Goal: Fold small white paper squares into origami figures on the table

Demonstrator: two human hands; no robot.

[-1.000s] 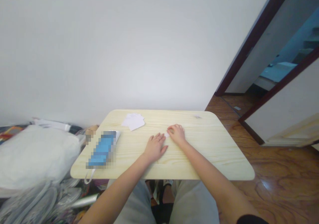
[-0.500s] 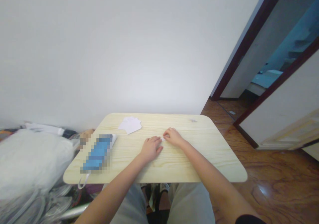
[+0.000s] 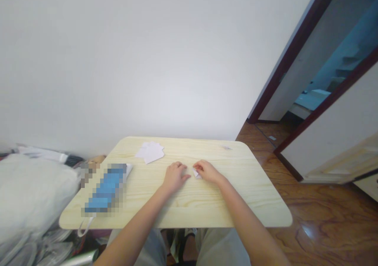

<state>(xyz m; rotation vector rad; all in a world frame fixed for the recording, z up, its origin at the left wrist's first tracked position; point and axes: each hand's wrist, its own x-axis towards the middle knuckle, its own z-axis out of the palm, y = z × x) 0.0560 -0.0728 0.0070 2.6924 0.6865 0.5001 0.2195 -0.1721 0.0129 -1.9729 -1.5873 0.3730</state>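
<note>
A small folded piece of white paper (image 3: 196, 173) is pinched in the fingers of my right hand (image 3: 208, 172), just above or on the wooden table (image 3: 203, 211). To its left, my left hand (image 3: 175, 176) rests on the tabletop with thumb and fingers apart and nothing between them. A gap separates its fingertips from the paper. Several white paper sheets (image 3: 151, 152) lie overlapping at the back left of the table. Near the back right edge sits a small pale folded paper piece (image 3: 226, 147), too small to make out fully.
A blurred-out blue-screened phone (image 3: 108, 188) with a white strap (image 3: 85, 227) lies at the table's left. A white wall (image 3: 177, 61) stands behind. White bundled fabric (image 3: 32, 191) is heaped on the left; a doorway opens on the right.
My left hand has come off the small paper, its thumb and fingers now apart. My right hand has drawn the paper slightly nearer and turned it. The camera view has shifted a little.
</note>
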